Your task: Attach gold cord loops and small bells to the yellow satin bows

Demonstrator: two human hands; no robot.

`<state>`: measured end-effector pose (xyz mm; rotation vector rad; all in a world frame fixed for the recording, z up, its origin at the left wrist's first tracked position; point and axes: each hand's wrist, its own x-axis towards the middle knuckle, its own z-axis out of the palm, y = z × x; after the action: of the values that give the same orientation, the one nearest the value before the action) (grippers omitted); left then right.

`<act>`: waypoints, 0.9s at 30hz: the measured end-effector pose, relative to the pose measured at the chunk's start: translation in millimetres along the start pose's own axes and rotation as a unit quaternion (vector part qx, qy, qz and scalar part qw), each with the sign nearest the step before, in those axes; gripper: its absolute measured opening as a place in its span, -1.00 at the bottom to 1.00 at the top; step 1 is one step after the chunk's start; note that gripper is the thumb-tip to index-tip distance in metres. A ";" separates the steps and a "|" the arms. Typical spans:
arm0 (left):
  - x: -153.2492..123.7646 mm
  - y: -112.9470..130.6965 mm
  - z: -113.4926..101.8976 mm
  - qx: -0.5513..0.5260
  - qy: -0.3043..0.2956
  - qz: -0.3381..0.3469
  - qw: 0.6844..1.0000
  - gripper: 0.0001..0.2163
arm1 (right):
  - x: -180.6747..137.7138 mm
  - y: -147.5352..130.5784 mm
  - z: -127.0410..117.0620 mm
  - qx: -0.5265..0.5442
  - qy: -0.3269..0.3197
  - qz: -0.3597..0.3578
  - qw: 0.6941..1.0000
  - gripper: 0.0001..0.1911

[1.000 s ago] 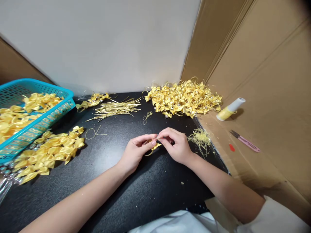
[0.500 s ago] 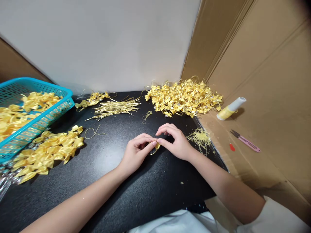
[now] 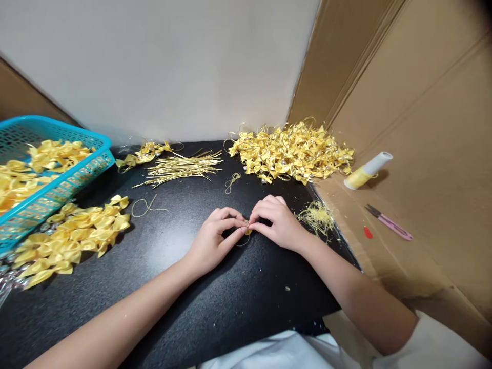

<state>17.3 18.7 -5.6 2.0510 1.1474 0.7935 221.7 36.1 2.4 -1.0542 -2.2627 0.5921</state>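
My left hand and my right hand meet fingertip to fingertip over the black table. Both are closed in a pinch on a small yellow ribbon bow, mostly hidden by the fingers. A thin gold cord loop hangs below it. Past my hands lies a small looped bundle of cord. A loose strand of cord rests left of my left hand, and a tangle of yellow thread scraps sits beside my right wrist.
A heap of yellow bows with cords stands at the back right, beside a bundle of gold cords. At left are a blue basket and loose yellow bows. Thread snips, a red tag and a thread cone lie at right.
My right index finger has come down from a raised position to pinch with the thumb. My left fingers have shifted slightly, and the view has moved a little.
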 end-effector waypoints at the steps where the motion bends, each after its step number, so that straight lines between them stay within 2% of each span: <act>1: 0.2 -0.1 -0.1 0.010 -0.002 0.006 1.000 -0.81 | 0.1 0.2 0.0 -0.002 -0.001 0.000 1.000 -0.89; 9: 2.2 2.1 -4.4 0.052 -0.008 0.037 0.998 -0.81 | -0.6 0.1 1.2 -0.033 0.004 -0.014 0.999 -0.87; 17: 2.6 1.7 -5.6 0.045 -0.019 0.027 0.998 -0.80 | -1.2 -0.7 0.2 -0.073 0.007 -0.030 0.997 -0.86; 27: 4.8 1.6 -3.0 -0.047 0.042 -0.016 0.998 -0.81 | 0.0 -3.0 -0.7 -0.054 -0.008 0.017 0.998 -0.85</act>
<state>17.8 23.0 -1.6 1.9331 1.1629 0.9093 220.5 34.5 4.7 -1.1453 -2.3175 0.4970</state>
